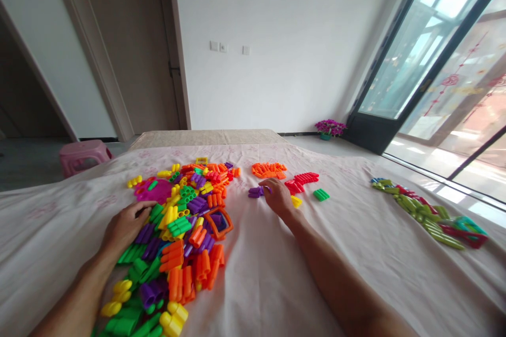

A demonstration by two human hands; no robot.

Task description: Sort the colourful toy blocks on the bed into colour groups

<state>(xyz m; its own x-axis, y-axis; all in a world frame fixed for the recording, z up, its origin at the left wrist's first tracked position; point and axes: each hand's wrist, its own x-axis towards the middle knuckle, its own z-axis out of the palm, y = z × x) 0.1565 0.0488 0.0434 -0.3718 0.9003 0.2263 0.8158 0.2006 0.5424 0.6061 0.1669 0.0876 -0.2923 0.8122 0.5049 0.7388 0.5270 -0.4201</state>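
A heap of plastic bullet-shaped building blocks (182,242) in green, yellow, orange and purple lies on the cloth at left. At its left edge, my left hand (128,224) has its fingers curled with the thumb against a green block (157,214). My right hand (279,197) is out past the heap on the right, its fingertips closed at a purple block (255,192). Close to that hand lie sorted groups: orange blocks (269,170), red blocks (302,181), a yellow block (296,201) partly behind the wrist, and a green block (321,195).
A pinkish cloth (253,284) covers the work surface. Olive-green, red and blue pieces (422,210) lie at far right. A magenta piece (158,189) and an orange square frame (230,229) are in the heap. Beyond are a pink stool (85,155) and potted flowers (330,127).
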